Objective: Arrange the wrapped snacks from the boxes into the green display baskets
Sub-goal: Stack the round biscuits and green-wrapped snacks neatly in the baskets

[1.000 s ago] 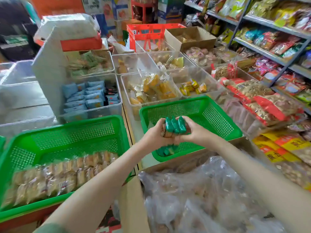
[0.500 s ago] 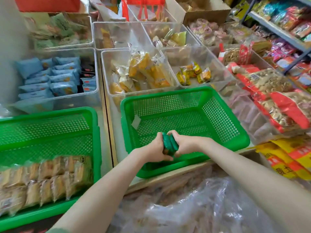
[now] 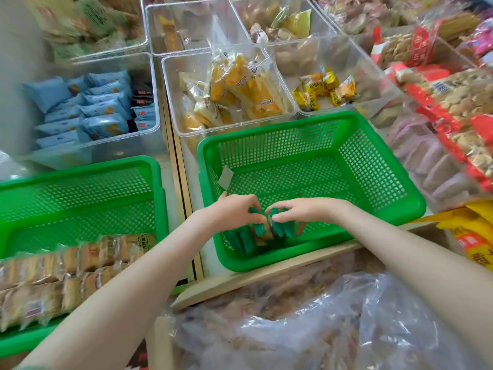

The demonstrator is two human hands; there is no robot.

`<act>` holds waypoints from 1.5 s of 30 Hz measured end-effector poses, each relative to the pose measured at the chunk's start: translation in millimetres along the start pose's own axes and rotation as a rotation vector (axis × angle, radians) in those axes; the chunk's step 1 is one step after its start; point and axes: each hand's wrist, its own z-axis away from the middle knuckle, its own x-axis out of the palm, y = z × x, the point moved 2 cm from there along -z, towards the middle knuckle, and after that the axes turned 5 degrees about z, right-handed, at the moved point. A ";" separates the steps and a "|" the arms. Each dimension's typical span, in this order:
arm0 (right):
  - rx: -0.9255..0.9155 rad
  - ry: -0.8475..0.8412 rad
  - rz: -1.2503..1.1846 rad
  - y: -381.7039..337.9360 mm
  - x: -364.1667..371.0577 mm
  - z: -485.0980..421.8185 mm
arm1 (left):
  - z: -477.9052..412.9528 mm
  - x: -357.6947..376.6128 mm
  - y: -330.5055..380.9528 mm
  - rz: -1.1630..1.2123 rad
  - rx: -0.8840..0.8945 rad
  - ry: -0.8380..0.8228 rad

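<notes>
Your left hand (image 3: pixel 234 212) and right hand (image 3: pixel 301 212) are down in the near corner of the right basket (image 3: pixel 293 124). They're close together, fingertips almost meeting, each pinching the tops of the green snacks (image 3: pixel 278 228). You're gripping from above, I'd say, so the packs stand on edge, flat side against flat side, and the row packs tight. A few more green ones stand just left of your grip, against the near wall, so it looks like you're extending that row to the right. Most of the mesh floor shows beyond them, so I'd call this basket barely started. A pale paper slip (image 3: pixel 225 177) sits on its left wall. The left basket (image 3: pixel 80 166) alongside carries rows of clear-wrapped biscuits (image 3: pixel 66 268) on its near side, also on edge. Nearest you is the box (image 3: pixel 266 287) with its plastic liner (image 3: pixel 333 329), presumably your supply, in easy reach. Beyond the baskets stand clear bins (image 3: pixel 157 102) of blue and yellow packs
</notes>
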 end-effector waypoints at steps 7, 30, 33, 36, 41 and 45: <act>0.004 0.078 0.227 -4.2 3.3 -6.7 | 2.5 16.6 1.5 -0.255 -0.010 0.014; 0.089 0.203 0.308 -11.5 17.6 30.4 | 24.3 29.2 0.7 -0.383 0.061 0.077; 0.102 0.352 0.310 -23.8 20.2 52.4 | 32.3 26.4 3.6 -0.343 0.067 0.125; 0.138 0.463 0.294 -30.1 29.8 77.6 | 42.9 25.3 6.4 -0.291 0.069 0.167; 0.104 0.580 0.282 -64.8 64.3 123.7 | 80.7 18.4 11.7 -0.146 0.102 0.291; 0.006 0.645 0.339 -118.7 108.7 144.5 | 141.0 11.5 5.7 0.005 0.166 0.484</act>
